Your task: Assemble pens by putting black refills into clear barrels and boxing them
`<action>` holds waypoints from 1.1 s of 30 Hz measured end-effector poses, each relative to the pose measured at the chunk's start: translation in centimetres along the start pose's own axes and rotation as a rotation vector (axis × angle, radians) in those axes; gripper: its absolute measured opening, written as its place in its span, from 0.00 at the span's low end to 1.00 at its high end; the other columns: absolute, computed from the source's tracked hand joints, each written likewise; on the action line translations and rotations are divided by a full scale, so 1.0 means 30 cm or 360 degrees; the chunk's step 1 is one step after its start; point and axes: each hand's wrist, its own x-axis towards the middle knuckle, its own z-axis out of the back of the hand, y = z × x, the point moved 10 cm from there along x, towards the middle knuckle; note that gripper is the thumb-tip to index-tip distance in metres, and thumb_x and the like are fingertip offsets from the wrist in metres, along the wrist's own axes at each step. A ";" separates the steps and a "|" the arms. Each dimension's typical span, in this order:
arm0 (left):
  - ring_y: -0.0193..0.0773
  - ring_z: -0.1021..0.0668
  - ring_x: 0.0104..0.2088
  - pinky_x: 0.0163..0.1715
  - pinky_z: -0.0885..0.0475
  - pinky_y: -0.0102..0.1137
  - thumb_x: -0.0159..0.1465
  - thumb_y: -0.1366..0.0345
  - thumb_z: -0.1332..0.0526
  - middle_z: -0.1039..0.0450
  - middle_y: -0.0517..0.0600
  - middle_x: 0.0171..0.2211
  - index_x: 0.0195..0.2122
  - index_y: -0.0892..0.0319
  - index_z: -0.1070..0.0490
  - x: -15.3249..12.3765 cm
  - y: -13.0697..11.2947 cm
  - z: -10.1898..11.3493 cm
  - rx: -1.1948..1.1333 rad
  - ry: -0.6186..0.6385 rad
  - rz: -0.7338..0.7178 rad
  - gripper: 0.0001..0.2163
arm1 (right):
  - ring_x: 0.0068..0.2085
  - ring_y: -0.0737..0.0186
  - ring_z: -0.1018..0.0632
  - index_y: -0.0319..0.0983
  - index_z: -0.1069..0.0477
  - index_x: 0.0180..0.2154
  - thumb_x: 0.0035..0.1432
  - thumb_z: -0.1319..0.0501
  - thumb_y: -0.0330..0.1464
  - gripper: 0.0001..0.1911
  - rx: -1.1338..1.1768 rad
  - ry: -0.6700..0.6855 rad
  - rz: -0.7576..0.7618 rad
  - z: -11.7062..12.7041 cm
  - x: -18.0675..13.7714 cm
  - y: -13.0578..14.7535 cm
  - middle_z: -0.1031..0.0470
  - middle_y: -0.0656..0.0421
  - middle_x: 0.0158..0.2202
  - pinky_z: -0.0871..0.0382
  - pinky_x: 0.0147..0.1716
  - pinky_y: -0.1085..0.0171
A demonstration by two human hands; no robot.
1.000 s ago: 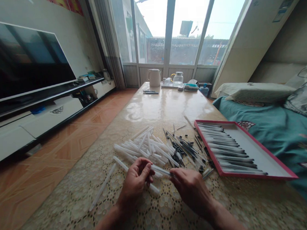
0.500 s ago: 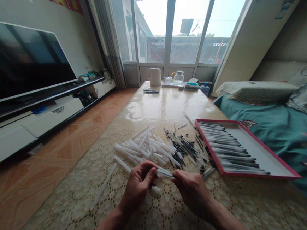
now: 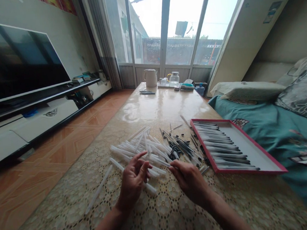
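My right hand is closed in a pinch on the near end of a translucent pen barrel, which points up and left over the pile. My left hand is to the left of it, index finger stretched out and thumb apart, with nothing visible in its grasp. Just beyond both hands lies a heap of white pen barrels. Dark ink refills and small black pen parts are scattered right of the heap. One loose barrel lies left of my left hand.
A red-rimmed box on the right holds a row of pens with dark ends. At the table's far end stand a light jug and a glass pot. A sofa with a teal cover borders the right side.
My left hand has let go of the barrel and its fingers have spread. The barrel stays in my right hand. The whole view has shifted slightly.
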 end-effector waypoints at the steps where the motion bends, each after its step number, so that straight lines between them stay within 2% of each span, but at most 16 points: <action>1: 0.31 0.29 0.20 0.19 0.35 0.26 0.61 0.58 0.40 0.28 0.45 0.26 0.49 0.60 0.35 0.002 -0.004 0.011 0.0017 -0.0046 -0.0007 0.18 | 0.30 0.63 0.25 0.39 0.30 0.36 0.65 0.53 0.35 0.14 -0.0005 -0.0056 -0.0032 0.034 0.004 -0.013 0.26 0.58 0.29 0.38 0.29 0.67; 5: 0.30 0.31 0.17 0.17 0.36 0.25 0.59 0.56 0.39 0.31 0.43 0.22 0.45 0.61 0.33 0.004 0.005 0.042 0.0066 -0.0158 0.0036 0.17 | 0.26 0.61 0.25 0.39 0.31 0.43 0.65 0.54 0.36 0.15 -0.0064 -0.0228 -0.0287 0.187 -0.001 -0.109 0.26 0.58 0.26 0.37 0.26 0.66; 9: 0.30 0.32 0.16 0.15 0.38 0.24 0.57 0.55 0.37 0.31 0.43 0.21 0.45 0.60 0.33 0.007 0.019 0.053 0.0025 -0.0212 0.0067 0.18 | 0.24 0.61 0.25 0.40 0.34 0.43 0.62 0.53 0.34 0.13 -0.0148 -0.0151 -0.0503 0.309 -0.011 -0.212 0.25 0.59 0.25 0.37 0.25 0.66; 12: 0.29 0.32 0.16 0.14 0.38 0.23 0.56 0.55 0.37 0.31 0.42 0.21 0.44 0.59 0.32 0.007 0.025 0.060 -0.0004 -0.0246 0.0080 0.18 | 0.27 0.59 0.23 0.42 0.33 0.41 0.60 0.50 0.32 0.10 -0.0450 -0.0097 -0.0662 0.400 -0.006 -0.321 0.24 0.58 0.25 0.38 0.27 0.65; 14: 0.29 0.33 0.16 0.13 0.39 0.23 0.56 0.54 0.37 0.31 0.42 0.20 0.44 0.59 0.33 0.006 0.029 0.066 -0.0020 -0.0275 0.0086 0.18 | 0.30 0.57 0.23 0.40 0.32 0.42 0.59 0.49 0.31 0.11 -0.0634 -0.0099 -0.0798 0.455 0.006 -0.419 0.23 0.55 0.28 0.39 0.28 0.65; 18: 0.28 0.33 0.15 0.13 0.39 0.22 0.58 0.55 0.39 0.32 0.41 0.20 0.44 0.58 0.34 0.005 0.027 0.072 -0.0022 -0.0318 0.0070 0.17 | 0.42 0.52 0.25 0.39 0.30 0.44 0.59 0.47 0.31 0.12 -0.1128 -0.0158 -0.0882 0.530 0.066 -0.583 0.25 0.49 0.40 0.38 0.35 0.61; 20: 0.28 0.34 0.16 0.14 0.38 0.22 0.59 0.55 0.39 0.33 0.41 0.19 0.44 0.58 0.34 0.005 0.021 0.075 -0.0009 -0.0342 0.0042 0.16 | 0.47 0.48 0.28 0.40 0.29 0.44 0.59 0.46 0.31 0.12 -0.1293 -0.0200 -0.0923 0.548 0.096 -0.648 0.27 0.48 0.45 0.39 0.39 0.57; 23: 0.29 0.34 0.16 0.16 0.37 0.23 0.59 0.56 0.40 0.33 0.41 0.19 0.44 0.59 0.34 0.008 0.016 0.082 0.0002 -0.0378 0.0011 0.15 | 0.48 0.45 0.30 0.38 0.28 0.43 0.59 0.46 0.31 0.13 -0.1322 -0.0211 -0.0941 0.539 0.143 -0.723 0.29 0.47 0.46 0.40 0.42 0.54; 29: 0.29 0.34 0.16 0.16 0.37 0.23 0.59 0.56 0.40 0.34 0.41 0.18 0.43 0.58 0.34 0.014 0.020 0.091 0.0022 -0.0400 -0.0017 0.15 | 0.47 0.47 0.29 0.37 0.26 0.43 0.59 0.48 0.28 0.14 -0.1260 -0.0142 -0.0914 0.470 0.225 -0.824 0.28 0.46 0.43 0.40 0.42 0.53; 33: 0.28 0.34 0.16 0.16 0.37 0.23 0.61 0.57 0.41 0.33 0.41 0.19 0.44 0.58 0.34 0.013 0.024 0.091 0.0030 -0.0393 -0.0027 0.14 | 0.46 0.49 0.28 0.39 0.25 0.40 0.57 0.48 0.26 0.15 -0.1193 -0.0137 -0.0876 0.443 0.251 -0.850 0.26 0.48 0.42 0.40 0.43 0.52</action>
